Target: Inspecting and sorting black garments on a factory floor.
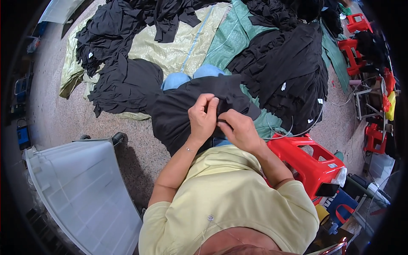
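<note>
The black cloth [174, 117] lay across my lap and thighs, soft and matt, gathered into loose folds that fanned toward my left and bunched more tightly beyond my fingers. My right hand [241, 128] pinched a dark edge of it between thumb and bent fingers. My left hand [204, 117] was just beside, its thumb and forefinger raised close together over the cloth (I couldn't tell whether any fabric was caught between them). My own hands hid the stretch of cloth between and beneath them.

Past it, my knees [176, 80] showed in pale blue. A black heap [127, 83] near my left knee came right up to the cloth, so dark that the border between the two was hard to make out. A larger black pile [293, 63], with small white tags, crowded the right side over a green sheet [227, 38]; between the piles ran a yellowish woven sheet [165, 53] with a blue stripe. A red stool [304, 159] stood close by my right forearm, with a grey cable [312, 125] looping near it. To my left, a whitish bin [85, 191] took up the floor.
</note>
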A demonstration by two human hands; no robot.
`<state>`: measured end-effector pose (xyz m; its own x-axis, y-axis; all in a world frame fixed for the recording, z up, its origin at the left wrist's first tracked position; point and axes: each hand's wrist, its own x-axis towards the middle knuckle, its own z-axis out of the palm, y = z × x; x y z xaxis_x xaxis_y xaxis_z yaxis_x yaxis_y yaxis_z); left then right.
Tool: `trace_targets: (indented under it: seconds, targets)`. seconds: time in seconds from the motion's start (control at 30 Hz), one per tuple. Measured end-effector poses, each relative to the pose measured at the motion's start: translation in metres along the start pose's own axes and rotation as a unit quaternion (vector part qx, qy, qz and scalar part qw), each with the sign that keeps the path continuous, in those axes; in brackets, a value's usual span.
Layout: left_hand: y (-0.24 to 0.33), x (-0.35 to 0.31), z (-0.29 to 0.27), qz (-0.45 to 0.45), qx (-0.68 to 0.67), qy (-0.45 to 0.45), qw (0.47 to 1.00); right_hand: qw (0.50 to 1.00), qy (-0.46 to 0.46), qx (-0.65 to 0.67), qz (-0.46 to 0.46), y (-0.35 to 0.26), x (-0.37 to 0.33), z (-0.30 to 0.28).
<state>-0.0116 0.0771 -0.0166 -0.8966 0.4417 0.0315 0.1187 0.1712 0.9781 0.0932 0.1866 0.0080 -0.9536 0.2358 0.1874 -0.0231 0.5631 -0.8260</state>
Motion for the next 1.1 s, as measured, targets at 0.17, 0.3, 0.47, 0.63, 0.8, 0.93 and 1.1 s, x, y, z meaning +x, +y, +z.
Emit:
trace_targets:
  seconds: [0.17,0.3,0.47,0.63,0.8,0.93,1.1]
  targets:
    - [-0.004,-0.001,-0.018,0.056,0.077,-0.097,0.991,0.999,0.023,-0.028,0.011,0.004,0.001,-0.003]
    - [-0.011,-0.001,-0.033,0.039,0.048,-0.103,0.993,0.997,0.069,-0.013,-0.016,0.005,0.004,0.004]
    - [-0.012,-0.003,-0.039,-0.188,-0.183,-0.168,0.95,0.997,0.078,-0.002,-0.016,0.006,0.006,0.007]
    - [-0.013,-0.006,-0.039,-0.182,-0.122,-0.194,0.956,0.997,0.081,0.007,-0.018,0.011,0.006,0.012]
    - [-0.016,-0.016,-0.035,-0.081,0.008,-0.164,0.983,0.997,0.071,0.01,-0.014,0.015,0.005,0.012]
    - [-0.017,-0.021,-0.036,-0.081,-0.042,-0.154,0.984,0.999,0.05,0.007,-0.016,0.016,0.003,0.007]
    - [-0.016,-0.024,-0.04,-0.118,-0.03,-0.174,0.977,0.999,0.043,0.016,-0.005,0.016,0.003,0.008]
